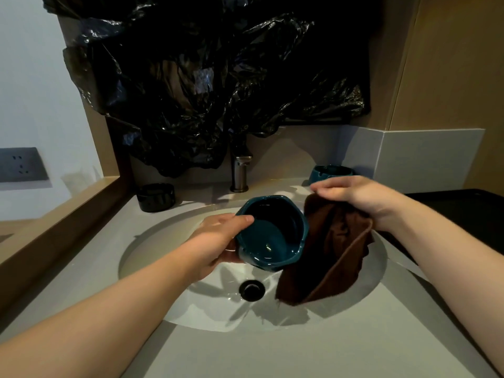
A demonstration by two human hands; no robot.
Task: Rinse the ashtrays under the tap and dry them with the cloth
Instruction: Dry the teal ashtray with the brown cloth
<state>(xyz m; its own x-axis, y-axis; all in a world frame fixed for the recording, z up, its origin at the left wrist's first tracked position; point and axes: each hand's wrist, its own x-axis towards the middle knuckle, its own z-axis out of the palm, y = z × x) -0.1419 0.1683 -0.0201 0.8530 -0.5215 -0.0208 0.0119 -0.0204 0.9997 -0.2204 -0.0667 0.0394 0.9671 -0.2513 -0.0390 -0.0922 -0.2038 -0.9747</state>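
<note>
My left hand [218, 238] grips a dark teal ashtray [272, 233] over the white sink basin [152, 246], tilted so its hollow faces me. My right hand [362, 197] holds a brown cloth [330, 257] by its top edge, and the cloth hangs down just right of the ashtray. A second teal ashtray [330, 171] stands on the counter behind my right hand. A black ashtray [156, 197] stands on the counter left of the tap [240, 173]. No water runs from the tap.
Black plastic sheeting [207, 83] covers the wall above the tap. A wooden ledge [60, 219] runs along the left. A black surface [458, 211] lies to the right of the sink. The drain [251, 290] sits at the basin's bottom.
</note>
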